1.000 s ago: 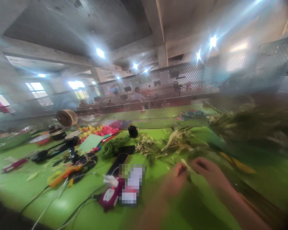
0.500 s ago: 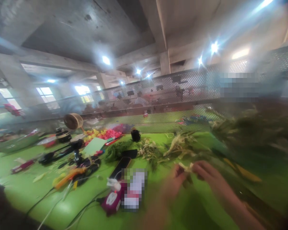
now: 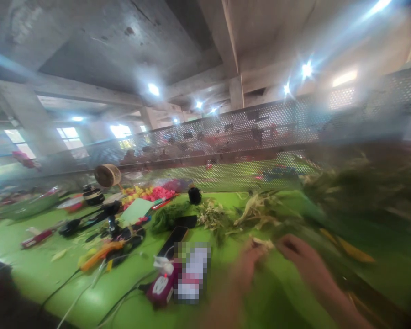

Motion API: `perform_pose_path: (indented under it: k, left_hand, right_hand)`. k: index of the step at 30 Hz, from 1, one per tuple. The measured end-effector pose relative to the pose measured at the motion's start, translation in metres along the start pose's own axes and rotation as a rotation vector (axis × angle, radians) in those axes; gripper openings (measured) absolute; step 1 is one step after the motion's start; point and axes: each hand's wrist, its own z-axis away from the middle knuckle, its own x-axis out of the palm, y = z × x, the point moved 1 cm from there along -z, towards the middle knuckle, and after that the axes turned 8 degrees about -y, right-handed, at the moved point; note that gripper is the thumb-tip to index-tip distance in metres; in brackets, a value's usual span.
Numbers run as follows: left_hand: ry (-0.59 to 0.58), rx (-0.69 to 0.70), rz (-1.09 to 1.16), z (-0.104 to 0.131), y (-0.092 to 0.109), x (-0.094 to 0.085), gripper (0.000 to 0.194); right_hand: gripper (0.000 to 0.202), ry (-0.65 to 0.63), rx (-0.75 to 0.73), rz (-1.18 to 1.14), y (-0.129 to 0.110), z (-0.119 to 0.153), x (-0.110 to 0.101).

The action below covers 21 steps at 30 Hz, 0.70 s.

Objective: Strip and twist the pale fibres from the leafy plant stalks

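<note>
My left hand (image 3: 248, 260) is closed in a pinch on a pale yellow artificial petal piece (image 3: 263, 242), which sticks out to the right of the fingertips. Just right of it, a small gap away, is my right hand (image 3: 299, 253), its thumb and fingers drawn together; blur hides whether anything small is between them. Beyond both hands lies a bunch of pale, leafy artificial flowers (image 3: 256, 208) on the green table (image 3: 123, 292). Beside that bunch is a heap of small cream blossoms (image 3: 212, 214).
A purple tissue pack (image 3: 162, 285) and dark phone (image 3: 173, 241) lie left of my hands. Farther left are an orange glue gun (image 3: 101, 256) with cords and a pink and yellow flower pile (image 3: 157, 193). A perforated metal screen (image 3: 208, 151) stands behind; dark foliage (image 3: 370, 196) fills the right.
My right hand has moved slightly right, off the pale petal piece that both hands were touching. The piece stays in my left hand. The view has shifted a little.
</note>
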Motion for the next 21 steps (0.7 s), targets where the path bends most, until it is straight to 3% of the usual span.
perform_pose_path:
  k: [3,10,16,21]
  left_hand:
    - [-0.01,0.013,0.018,0.001,0.001,-0.001,0.029]
    - [-0.074,0.031,-0.204,-0.002,0.001,-0.012,0.029]
    - [-0.169,0.015,-0.339,-0.002,-0.008,-0.013,0.03]
    - [-0.226,0.0,-0.413,0.001,-0.003,-0.005,0.029]
  right_hand:
    - [0.023,0.006,0.027,-0.007,-0.004,0.001,-0.002]
    - [0.035,-0.154,0.103,-0.153,-0.007,0.0,0.001]
    - [0.027,-0.015,0.091,-0.116,-0.01,0.0,-0.003]
    - [0.023,0.079,0.074,-0.083,-0.014,0.003,-0.004]
